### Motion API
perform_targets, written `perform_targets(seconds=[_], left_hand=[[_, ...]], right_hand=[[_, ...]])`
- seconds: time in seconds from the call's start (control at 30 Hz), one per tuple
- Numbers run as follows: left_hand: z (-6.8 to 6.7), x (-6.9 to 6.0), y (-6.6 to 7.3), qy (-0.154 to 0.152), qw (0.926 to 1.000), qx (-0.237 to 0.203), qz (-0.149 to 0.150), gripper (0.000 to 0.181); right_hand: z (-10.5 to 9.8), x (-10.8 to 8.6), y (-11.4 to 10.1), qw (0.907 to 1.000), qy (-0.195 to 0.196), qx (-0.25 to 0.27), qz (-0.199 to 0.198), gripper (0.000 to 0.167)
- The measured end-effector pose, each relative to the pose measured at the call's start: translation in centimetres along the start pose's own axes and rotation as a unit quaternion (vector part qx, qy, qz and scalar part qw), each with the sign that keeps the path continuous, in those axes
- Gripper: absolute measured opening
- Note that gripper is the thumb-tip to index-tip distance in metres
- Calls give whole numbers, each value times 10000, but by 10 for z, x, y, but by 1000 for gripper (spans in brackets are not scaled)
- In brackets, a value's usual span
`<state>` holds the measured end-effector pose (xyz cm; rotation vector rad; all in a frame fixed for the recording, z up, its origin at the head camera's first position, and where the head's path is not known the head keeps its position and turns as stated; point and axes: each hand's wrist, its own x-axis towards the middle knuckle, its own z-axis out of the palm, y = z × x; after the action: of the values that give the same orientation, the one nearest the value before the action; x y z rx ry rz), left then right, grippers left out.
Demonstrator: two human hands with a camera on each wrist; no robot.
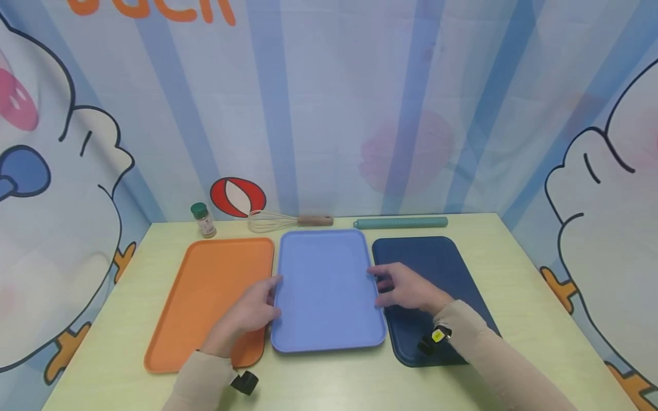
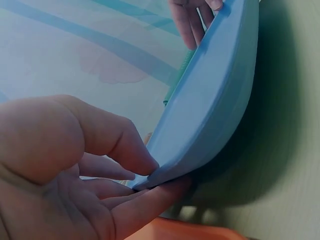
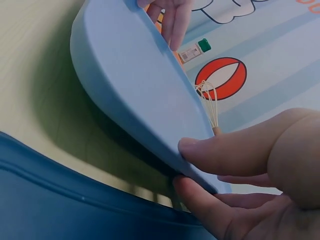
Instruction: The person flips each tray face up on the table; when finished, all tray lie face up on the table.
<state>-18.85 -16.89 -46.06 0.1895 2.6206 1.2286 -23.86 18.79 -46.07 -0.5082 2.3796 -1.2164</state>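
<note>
A light blue tray (image 1: 328, 291) is held by its two long sides, raised a little off the table, with its shadow beneath it in both wrist views. My left hand (image 1: 252, 305) pinches its left edge, thumb on the rim and fingers under it, as the left wrist view shows. On the opposite side my right hand (image 1: 406, 287) pinches the right edge the same way, thumb (image 3: 200, 155) above and fingers below. To the left lies an orange tray (image 1: 216, 285), partly under my left forearm. A dark blue tray (image 1: 426, 257) lies to the right beneath my right hand and wrist.
Along the table's back edge stand a green-capped spice jar (image 1: 204, 221), a whisk (image 1: 288, 221) with a brown handle, and a green rod-like thing (image 1: 401, 223). Behind the pale table (image 1: 534, 319) hangs a printed striped curtain (image 1: 339, 114).
</note>
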Motion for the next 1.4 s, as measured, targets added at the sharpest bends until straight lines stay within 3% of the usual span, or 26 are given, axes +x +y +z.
perform_targets(seconds=[0.43, 0.7, 1.03, 1.4], left_hand=[[2, -1, 3, -21, 9999, 87, -114, 76], [2, -2, 8, -38, 9998, 204, 42, 72], [3, -3, 13, -20, 9987, 508, -25, 70], [2, -5, 16, -131, 9985, 525, 95, 70]], right_hand=[[3, -2, -4, 9995, -162, -277, 80, 75], [1, -3, -7, 9992, -179, -362, 21, 75], [2, -4, -6, 9985, -300, -443, -96, 73], [0, -5, -10, 9986, -388, -361, 50, 76]])
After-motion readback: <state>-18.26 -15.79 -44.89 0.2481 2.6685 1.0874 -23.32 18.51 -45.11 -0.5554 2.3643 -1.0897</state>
